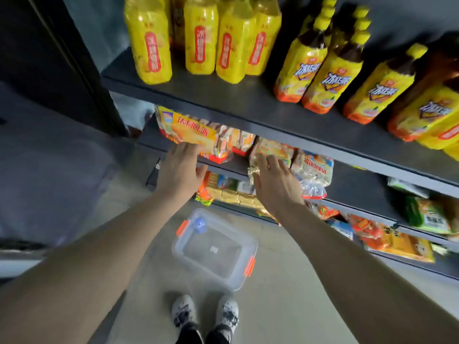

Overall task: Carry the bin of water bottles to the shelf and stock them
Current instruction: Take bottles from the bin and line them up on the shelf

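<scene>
Nearest the camera, a pair of white shoes with black markings (205,312) is seen on the pale grey floor (285,281). Just ahead of the shoes, a clear rectangular plastic bin with orange latches (215,249) is set on the floor, open at the top; a single clear water bottle with a blue cap (199,225) is seen in its far left corner, and the remainder of its bottom is bare apart from a small white label. Two bare forearms are extended over the bin toward a dark grey metal shelf unit (248,112). The left hand (182,167) is held with fingers relaxed and lightly spread, its fingertips laid against a yellow and orange plastic bag of packaged bread (191,131) at the edge of the middle shelf; nothing is gripped. The right hand (274,178) is likewise spread, its fingers laid on a clear crinkled bag of wrapped buns (273,150), beside which a second clear snack bag with red lettering (314,170) is placed. On the lower shelves, assorted orange, yellow and green snack packets (397,242) are stacked. On the upper shelf, a row of tall yellow-wrapped drink bottles with red labels (198,40) is lined up at the left, and a row of yellow-capped brown tea bottles with yellow and orange labels (330,68) is lined up at the right. To the left of the shelf unit, a dark upright panel (62,58) is visible.
</scene>
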Demonstrator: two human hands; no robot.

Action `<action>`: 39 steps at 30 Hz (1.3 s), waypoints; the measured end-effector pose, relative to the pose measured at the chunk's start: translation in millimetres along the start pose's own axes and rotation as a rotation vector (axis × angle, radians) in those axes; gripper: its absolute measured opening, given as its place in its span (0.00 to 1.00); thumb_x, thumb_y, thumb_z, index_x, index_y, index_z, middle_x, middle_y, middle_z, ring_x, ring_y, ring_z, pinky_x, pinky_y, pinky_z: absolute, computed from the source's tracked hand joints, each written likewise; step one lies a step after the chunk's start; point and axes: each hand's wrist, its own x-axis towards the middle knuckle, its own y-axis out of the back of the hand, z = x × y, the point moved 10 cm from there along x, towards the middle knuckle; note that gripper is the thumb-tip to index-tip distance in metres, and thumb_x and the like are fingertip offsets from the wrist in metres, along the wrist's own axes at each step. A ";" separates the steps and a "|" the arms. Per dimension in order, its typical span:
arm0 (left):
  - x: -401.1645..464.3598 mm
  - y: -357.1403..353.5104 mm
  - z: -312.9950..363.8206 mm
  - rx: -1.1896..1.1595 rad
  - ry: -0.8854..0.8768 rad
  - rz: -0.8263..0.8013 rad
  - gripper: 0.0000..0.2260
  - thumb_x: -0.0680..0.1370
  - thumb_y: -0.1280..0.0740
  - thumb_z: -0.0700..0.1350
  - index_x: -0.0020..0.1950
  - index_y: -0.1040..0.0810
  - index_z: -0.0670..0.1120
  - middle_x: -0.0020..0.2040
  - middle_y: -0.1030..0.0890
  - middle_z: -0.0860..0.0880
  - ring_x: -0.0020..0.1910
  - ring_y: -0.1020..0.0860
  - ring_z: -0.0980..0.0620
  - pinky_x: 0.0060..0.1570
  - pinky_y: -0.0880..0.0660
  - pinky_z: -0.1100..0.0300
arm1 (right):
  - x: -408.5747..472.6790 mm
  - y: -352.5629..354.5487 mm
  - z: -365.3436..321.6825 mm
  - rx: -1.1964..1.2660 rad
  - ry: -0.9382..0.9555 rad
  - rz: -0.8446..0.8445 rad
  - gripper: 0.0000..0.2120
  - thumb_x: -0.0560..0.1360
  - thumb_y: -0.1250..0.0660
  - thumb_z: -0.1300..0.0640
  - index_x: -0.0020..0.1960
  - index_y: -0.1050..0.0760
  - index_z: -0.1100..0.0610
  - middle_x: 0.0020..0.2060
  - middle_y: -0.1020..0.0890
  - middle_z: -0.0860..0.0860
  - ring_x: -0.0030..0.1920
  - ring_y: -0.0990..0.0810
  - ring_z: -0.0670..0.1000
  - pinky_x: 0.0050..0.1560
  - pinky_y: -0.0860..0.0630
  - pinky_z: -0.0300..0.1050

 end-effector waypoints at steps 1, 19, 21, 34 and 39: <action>-12.7 -23.9 -14.5 -0.002 0.017 -0.025 0.15 0.73 0.28 0.45 0.59 0.23 0.46 0.54 0.22 0.45 0.55 0.24 0.41 0.51 0.24 0.46 | -8.7 -31.2 -2.8 0.023 0.005 -0.058 0.22 0.77 0.36 0.55 0.69 0.33 0.58 0.57 0.24 0.57 0.54 0.23 0.61 0.48 0.23 0.55; -224.3 -442.2 -244.7 -0.018 0.329 -0.477 0.08 0.75 0.30 0.50 0.53 0.17 0.50 0.49 0.16 0.51 0.50 0.21 0.45 0.52 0.24 0.55 | -66.1 -501.4 -38.6 0.138 0.087 -0.563 0.21 0.81 0.40 0.50 0.72 0.37 0.54 0.63 0.28 0.54 0.59 0.26 0.57 0.54 0.27 0.52; -231.8 -474.8 -261.4 0.001 0.315 -0.481 0.07 0.75 0.31 0.50 0.51 0.17 0.51 0.46 0.16 0.52 0.49 0.21 0.45 0.52 0.25 0.54 | -62.3 -544.4 -40.3 0.167 0.068 -0.592 0.21 0.81 0.39 0.51 0.72 0.37 0.55 0.63 0.28 0.54 0.60 0.26 0.58 0.54 0.26 0.53; -258.0 -570.6 -301.1 0.212 -0.016 -0.318 0.16 0.79 0.40 0.48 0.35 0.20 0.47 0.35 0.21 0.49 0.45 0.22 0.42 0.52 0.28 0.50 | -20.1 -724.9 -72.0 0.460 -0.059 -0.566 0.28 0.75 0.30 0.51 0.71 0.36 0.55 0.65 0.27 0.54 0.59 0.25 0.60 0.56 0.29 0.50; -256.2 -569.4 -298.6 0.214 -0.059 -0.270 0.15 0.78 0.41 0.48 0.34 0.22 0.48 0.35 0.21 0.50 0.44 0.22 0.43 0.50 0.28 0.50 | -24.3 -738.0 -73.0 0.603 -0.138 -0.432 0.24 0.75 0.31 0.50 0.67 0.34 0.54 0.60 0.25 0.52 0.52 0.23 0.58 0.47 0.32 0.43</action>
